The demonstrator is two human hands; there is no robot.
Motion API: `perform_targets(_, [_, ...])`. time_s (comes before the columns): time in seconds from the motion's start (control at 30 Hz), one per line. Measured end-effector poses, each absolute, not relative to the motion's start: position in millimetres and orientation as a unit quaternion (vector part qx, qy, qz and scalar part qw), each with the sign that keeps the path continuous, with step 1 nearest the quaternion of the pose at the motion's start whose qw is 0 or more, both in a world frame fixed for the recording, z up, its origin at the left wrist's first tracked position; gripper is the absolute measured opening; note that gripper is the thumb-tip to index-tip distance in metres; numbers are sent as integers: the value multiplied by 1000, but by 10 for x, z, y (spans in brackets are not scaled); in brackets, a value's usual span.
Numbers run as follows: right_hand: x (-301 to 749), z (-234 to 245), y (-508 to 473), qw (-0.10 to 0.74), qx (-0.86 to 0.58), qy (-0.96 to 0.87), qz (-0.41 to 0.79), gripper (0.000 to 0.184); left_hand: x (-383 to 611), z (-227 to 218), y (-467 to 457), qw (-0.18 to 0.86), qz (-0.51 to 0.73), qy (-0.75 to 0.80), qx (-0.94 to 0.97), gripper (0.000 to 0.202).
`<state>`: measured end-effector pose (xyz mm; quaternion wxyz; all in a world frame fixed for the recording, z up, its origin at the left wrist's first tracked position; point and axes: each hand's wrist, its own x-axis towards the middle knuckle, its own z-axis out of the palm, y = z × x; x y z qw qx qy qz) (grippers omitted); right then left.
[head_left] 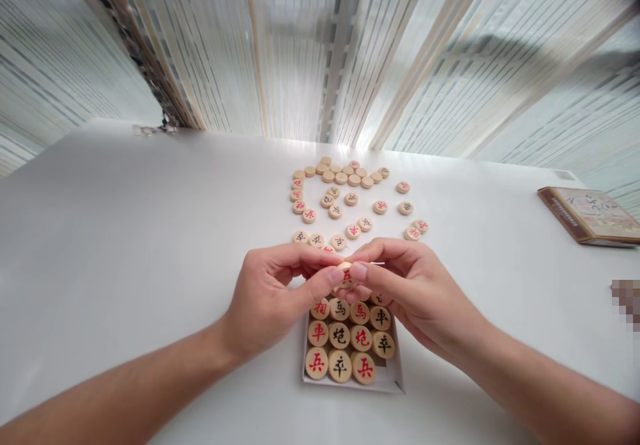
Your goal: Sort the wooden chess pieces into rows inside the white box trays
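Between the fingertips of both hands is a round wooden Chinese chess piece (346,274) with a red character on its face. My left hand (290,275) pinches it from the left, and my right hand (400,272) from the right. Just below them lies a shallow white box (350,387), its far part hidden by my fingers. Rows of chess pieces with red or black characters fill much of it, such as a red-marked piece (317,363) at the near left corner. At its near right corner, bare bottom shows beside another red-marked piece (363,368).
Many loose chess pieces (351,199) are scattered beyond my hands, some face up, some blank side up. A flat printed box (595,215) lies at the right on the white table (150,232). String curtains (300,52) hang along the far edge.
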<state>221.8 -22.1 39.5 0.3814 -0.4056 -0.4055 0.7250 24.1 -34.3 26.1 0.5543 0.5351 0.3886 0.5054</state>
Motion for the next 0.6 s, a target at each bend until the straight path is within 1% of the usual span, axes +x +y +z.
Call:
perform_targets(0.13, [2209,379,-225,393,-401,-416,715,21,243,273,-351,566,503,380,531,6])
perform_targets(0.23, [2206,376,-214,392,-399,-408,722,21,239,256,-354,552,502,392,538,5])
perform_targets(0.4, [2204,401,-195,377,-404,-364,749,24,229,212,-353,536,514,402,536,16])
perform_targets(0.47, [2208,407,-191,371,-404,-357,756,27,222,205,-354,537,513,399,537,18])
perform_targets(0.6, [2235,398,-196,354,-412,-360,758,40,215,215,-353,550,506,399,531,20])
